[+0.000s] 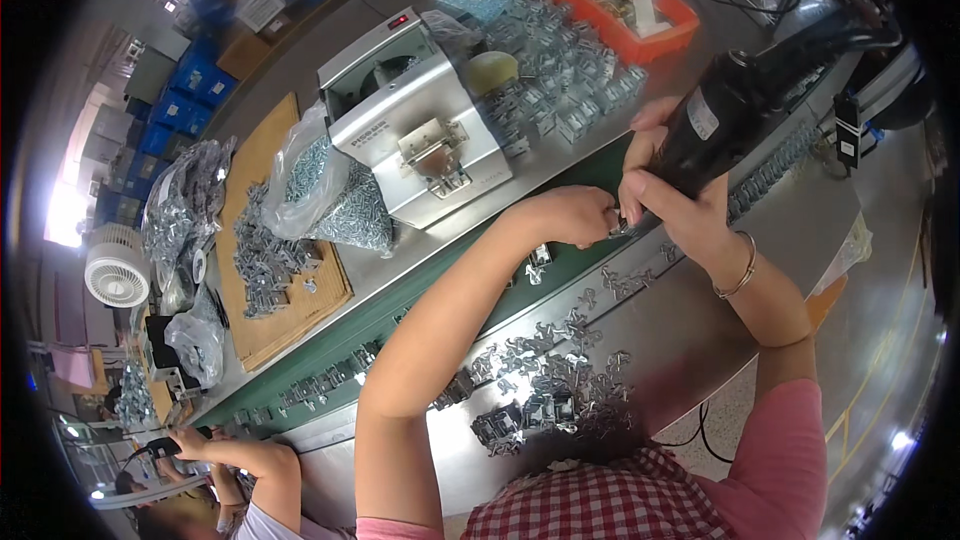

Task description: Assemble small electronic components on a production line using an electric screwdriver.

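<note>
My right hand [690, 218] is wrapped round a black electric screwdriver [712, 130], which leans with its lower end toward my left hand. My left hand [578, 214] has its fingers closed on a small metal part [618, 227], right at the screwdriver's tip. Both hands meet above the green conveyor belt [468, 248]. Fingers and tool hide most of that part, so its exact kind does not show. Just below my left hand, a small metal bracket [538, 262] lies on the belt. Loose metal pieces [570, 355] and dark assembled brackets [530, 415] are heaped on the steel ledge nearest me.
Beyond the belt stand a silver screw feeder [420, 130], a bag of screws [345, 202], heaped metal brackets [570, 70] and an orange bin [640, 25]. Cardboard [290, 315] with more brackets lies left. At lower left, another person's hand [187, 442] holds a dark tool.
</note>
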Demonstrator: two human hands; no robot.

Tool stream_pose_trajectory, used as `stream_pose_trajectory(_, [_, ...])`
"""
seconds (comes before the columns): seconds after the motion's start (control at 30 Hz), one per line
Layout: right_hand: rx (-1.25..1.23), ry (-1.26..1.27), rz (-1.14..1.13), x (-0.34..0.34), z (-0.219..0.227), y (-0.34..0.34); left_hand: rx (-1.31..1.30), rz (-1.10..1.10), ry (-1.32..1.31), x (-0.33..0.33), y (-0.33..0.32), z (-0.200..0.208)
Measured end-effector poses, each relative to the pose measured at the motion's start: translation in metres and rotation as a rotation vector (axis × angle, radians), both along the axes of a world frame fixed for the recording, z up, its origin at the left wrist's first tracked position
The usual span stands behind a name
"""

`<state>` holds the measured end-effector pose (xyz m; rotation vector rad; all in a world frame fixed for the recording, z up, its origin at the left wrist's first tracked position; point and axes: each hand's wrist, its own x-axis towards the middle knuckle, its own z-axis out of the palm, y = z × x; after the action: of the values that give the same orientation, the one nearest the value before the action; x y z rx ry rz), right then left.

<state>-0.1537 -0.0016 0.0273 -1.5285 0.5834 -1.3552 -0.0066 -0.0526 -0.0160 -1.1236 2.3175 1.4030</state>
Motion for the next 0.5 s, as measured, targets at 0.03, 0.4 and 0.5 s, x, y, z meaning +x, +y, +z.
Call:
stream_pose_trajectory(0.03, [0.004,-0.003,-0.005,0.001,-0.001,0.0,0.004,-0.005,-0.003,0.002,0.001,0.003])
stream_pose_trajectory(0.4, [0.001,-0.007,0.002,0.011,-0.011,-0.004,0.071,-0.008,0.157,0.012,-0.01,-0.005])
stream_pose_trajectory(0.5, [-0.03,0.012,-0.017,0.012,-0.016,0.002,0.102,-0.011,0.223,0.013,-0.012,-0.011])
